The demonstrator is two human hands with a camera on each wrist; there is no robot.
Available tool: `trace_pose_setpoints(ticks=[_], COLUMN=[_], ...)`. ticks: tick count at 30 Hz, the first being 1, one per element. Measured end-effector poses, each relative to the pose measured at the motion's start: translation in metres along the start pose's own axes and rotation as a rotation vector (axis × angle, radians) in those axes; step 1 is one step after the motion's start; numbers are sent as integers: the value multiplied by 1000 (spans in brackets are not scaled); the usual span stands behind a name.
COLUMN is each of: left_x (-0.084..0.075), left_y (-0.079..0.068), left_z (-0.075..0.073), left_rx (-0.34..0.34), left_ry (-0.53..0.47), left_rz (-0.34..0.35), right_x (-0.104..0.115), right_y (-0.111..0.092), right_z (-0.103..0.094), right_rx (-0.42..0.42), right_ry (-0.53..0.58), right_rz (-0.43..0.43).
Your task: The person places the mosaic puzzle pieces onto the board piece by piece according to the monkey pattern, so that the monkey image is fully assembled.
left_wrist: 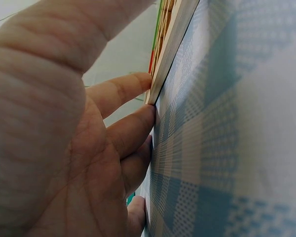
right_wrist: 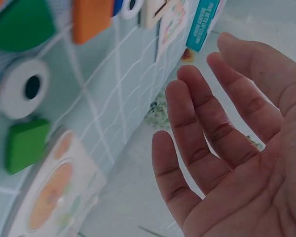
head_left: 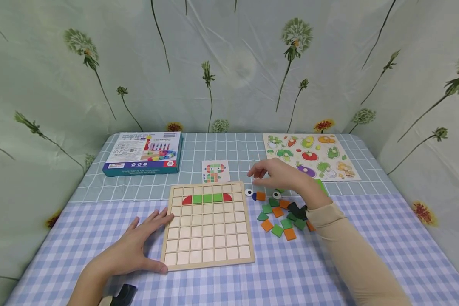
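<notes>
Right fingers (right_wrist: 187, 116) relaxed; left fingers (head_left: 158, 219) extended against the board (head_left: 208, 233); sleeve (head_left: 353, 248) perhaps hiding tiles (head_left: 289, 234).

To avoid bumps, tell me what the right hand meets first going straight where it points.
The right hand would likely meet the small picture card first, though the hand looks raised and could pass above.

The box (head_left: 142, 153) reads "FIVE SETS OF COLUMN" and, less clearly, perhaps "BRADED BOXES".

room between box (head_left: 141, 155) and card (head_left: 216, 171), board (head_left: 208, 230) nearer
</notes>
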State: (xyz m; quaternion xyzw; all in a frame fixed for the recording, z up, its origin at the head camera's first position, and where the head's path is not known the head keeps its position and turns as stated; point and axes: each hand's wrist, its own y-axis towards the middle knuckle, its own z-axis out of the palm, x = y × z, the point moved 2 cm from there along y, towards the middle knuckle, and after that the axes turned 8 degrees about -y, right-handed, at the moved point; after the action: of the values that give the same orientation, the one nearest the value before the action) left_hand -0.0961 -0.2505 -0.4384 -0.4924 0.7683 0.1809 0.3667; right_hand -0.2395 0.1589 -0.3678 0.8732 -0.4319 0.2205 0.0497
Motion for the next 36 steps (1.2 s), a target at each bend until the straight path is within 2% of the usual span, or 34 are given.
trace_pose_setpoints(ticks=[7, 12, 22, 28, 36], left_x=[-1, -1, -3, -2, -2], left_y=[0, 1, 0, 0, 0], left_z=[-1, -1, -1, 0, 0], left_rx=[0, -1, 5, 5, 4], left_ry=[1, 10, 8, 12, 17], left_rz=[-5, -12, -15, -18, -21], right_x=[-17, -23, -21, -21, -20], right_y=[-11, -15, -18, -17, -18], right_z=[12, 22, 33, 36, 39], right_rx=[36, 37, 73, 65, 49], right_ry=[-12, -46, 19, 8, -22], right_rz=[104, 105, 168, 192, 172])
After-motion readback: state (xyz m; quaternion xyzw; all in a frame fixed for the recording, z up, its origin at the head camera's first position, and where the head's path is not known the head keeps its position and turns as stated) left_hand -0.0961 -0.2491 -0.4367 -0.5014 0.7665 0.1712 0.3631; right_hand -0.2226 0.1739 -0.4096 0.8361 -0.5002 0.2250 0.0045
